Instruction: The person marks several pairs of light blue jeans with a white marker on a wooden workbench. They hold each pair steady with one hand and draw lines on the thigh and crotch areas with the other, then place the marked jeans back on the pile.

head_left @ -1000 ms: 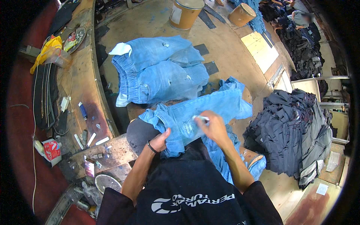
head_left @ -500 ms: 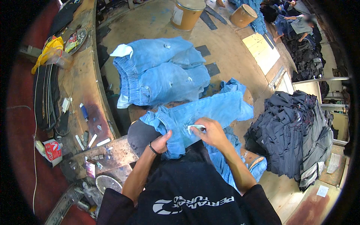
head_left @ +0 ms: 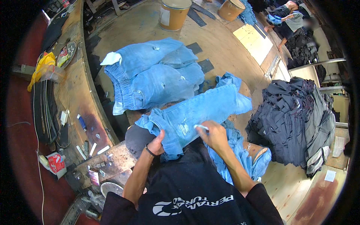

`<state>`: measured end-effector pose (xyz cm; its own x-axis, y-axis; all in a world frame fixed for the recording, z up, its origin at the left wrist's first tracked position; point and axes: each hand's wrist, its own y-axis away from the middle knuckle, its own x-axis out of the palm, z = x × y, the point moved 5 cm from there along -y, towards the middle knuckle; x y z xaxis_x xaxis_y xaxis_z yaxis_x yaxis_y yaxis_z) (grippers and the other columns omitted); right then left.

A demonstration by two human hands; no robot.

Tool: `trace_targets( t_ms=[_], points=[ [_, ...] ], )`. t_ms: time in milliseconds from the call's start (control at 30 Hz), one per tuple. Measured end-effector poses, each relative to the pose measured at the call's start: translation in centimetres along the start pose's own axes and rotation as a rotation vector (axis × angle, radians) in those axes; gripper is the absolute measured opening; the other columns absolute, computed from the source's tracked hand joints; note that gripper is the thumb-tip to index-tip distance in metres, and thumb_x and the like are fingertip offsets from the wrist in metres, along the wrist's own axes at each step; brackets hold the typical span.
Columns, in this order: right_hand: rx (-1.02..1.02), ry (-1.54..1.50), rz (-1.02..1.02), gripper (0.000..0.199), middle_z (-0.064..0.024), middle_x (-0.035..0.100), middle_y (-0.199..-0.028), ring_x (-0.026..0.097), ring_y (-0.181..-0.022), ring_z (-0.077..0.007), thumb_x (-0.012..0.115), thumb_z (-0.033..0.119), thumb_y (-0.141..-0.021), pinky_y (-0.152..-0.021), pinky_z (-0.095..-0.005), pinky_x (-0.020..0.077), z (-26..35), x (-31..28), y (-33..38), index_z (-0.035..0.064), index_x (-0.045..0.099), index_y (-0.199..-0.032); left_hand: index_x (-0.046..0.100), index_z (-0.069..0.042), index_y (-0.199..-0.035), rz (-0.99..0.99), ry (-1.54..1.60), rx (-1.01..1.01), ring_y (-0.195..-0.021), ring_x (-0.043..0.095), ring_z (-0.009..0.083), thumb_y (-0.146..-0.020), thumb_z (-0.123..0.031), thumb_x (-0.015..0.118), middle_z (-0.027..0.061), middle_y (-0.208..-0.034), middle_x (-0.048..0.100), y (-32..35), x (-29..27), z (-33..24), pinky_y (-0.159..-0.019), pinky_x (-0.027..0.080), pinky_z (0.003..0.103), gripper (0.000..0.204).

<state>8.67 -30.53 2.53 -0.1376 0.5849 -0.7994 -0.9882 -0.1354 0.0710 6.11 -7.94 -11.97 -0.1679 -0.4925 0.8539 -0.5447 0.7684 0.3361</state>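
Light blue denim jeans (head_left: 213,103) lie across my lap, over a dark rounded pad (head_left: 137,138). My left hand (head_left: 155,145) is closed on the folded edge near their elastic waist, thumb on top. A small white stick (head_left: 201,127) is pinched in my right hand (head_left: 216,138), its tip just right of a whitish scuffed patch (head_left: 184,129) on the denim. Whether the tip touches the cloth, I cannot tell. Ahead lies a pile of similar jeans (head_left: 161,78) with scuffed spots; more denim (head_left: 232,150) hangs beneath my right forearm.
A worn wooden bench (head_left: 84,93) on the left carries several white sticks (head_left: 104,150), a blue tube (head_left: 81,122) and a yellow bag (head_left: 45,65). Dark garments (head_left: 290,120) are heaped at right. Brown drums (head_left: 175,17) stand at the back; a person (head_left: 292,22) sits far right.
My right hand has moved slightly right with the white stick, uncovering the scuffed patch. My left hand keeps its hold on the jeans. The whole view has shifted a little.
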Motion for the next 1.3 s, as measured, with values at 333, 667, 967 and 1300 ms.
trace_targets(
  t_ms=[333,667,967,1300],
  points=[
    [0.095,-0.085,-0.047,0.023,-0.0136,0.072,-0.085,0.07,-0.074,-0.0303,0.081,0.027,-0.09,-0.066,-0.0394,0.0548,-0.4,0.8,1.0,0.0045,0.077,-0.092,0.021,-0.007,-0.165,-0.071,-0.04,-0.021,-0.15,0.038,0.0293,-0.095,-0.076,0.051,0.0115,-0.166,0.035,0.2,-0.5,0.1,-0.123,0.034,0.049,0.103],
    [-0.087,-0.069,-0.095,0.022,-0.0122,0.071,-0.085,0.069,-0.075,-0.0316,0.08,0.028,-0.09,-0.066,-0.0402,0.054,0.6,0.5,-0.3,0.0058,0.076,-0.092,0.022,-0.007,-0.165,-0.059,-0.037,0.025,-0.151,0.037,0.0289,-0.096,-0.074,0.051,0.0108,-0.166,0.035,0.1,-0.3,0.0,-0.123,0.034,0.049,0.1],
    [0.045,-0.067,-0.097,0.022,-0.0145,0.069,-0.084,0.068,-0.074,-0.0329,0.078,0.026,-0.092,-0.065,-0.0424,0.052,0.0,1.0,-2.3,0.0041,0.075,-0.092,0.025,-0.008,-0.164,-0.094,-0.083,0.048,-0.15,0.04,0.0314,-0.091,-0.082,0.052,0.0133,-0.164,0.039,0.0,0.0,0.0,-0.122,0.034,0.051,0.107],
    [0.097,-0.116,-0.042,0.023,-0.015,0.072,-0.087,0.07,-0.074,-0.0297,0.08,0.025,-0.091,-0.066,-0.0406,0.0533,-0.7,1.3,-3.1,0.0028,0.075,-0.092,0.025,-0.008,-0.164,-0.052,-0.071,0.06,-0.149,0.041,0.0314,-0.091,-0.08,0.053,0.0129,-0.164,0.039,-0.1,-0.3,0.2,-0.122,0.035,0.051,0.106]
  ],
)
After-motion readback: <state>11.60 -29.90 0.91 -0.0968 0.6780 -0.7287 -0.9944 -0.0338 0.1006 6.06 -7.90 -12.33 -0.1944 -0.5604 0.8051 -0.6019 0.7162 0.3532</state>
